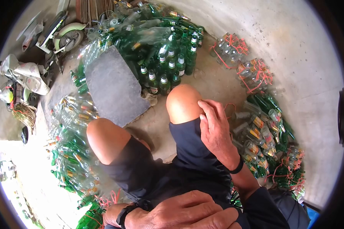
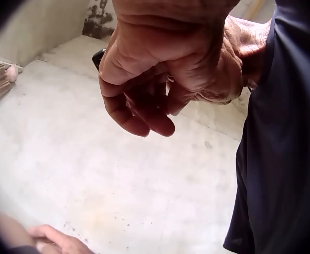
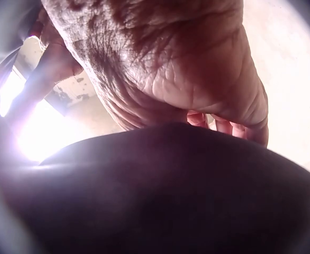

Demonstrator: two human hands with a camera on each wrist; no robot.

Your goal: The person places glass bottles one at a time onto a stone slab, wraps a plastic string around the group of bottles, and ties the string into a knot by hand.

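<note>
In the head view, the right hand [image 1: 216, 133] rests on the person's right thigh and knee [image 1: 182, 104], fingers relaxed and slightly bent. Low in that view is the left hand [image 1: 191, 212], held in front of the body with its back up. The left wrist view gives the left hand [image 2: 160, 63] with loosely curled fingers hanging down; no held object can be made out. From the right wrist, the right hand [image 3: 171, 63] lies over dark cloth [image 3: 171, 185], its fingertips partly hidden.
Green bottles [image 1: 164, 61] stand and lie ahead, beside a grey flat sheet [image 1: 112, 86]. Clear and green bottles [image 1: 74, 145] are heaped at left, more bottles [image 1: 258, 133] at right. Bundles tied with red string [image 1: 256, 74] lie near the wall. A bicycle-like vehicle [image 1: 67, 38] is upper left.
</note>
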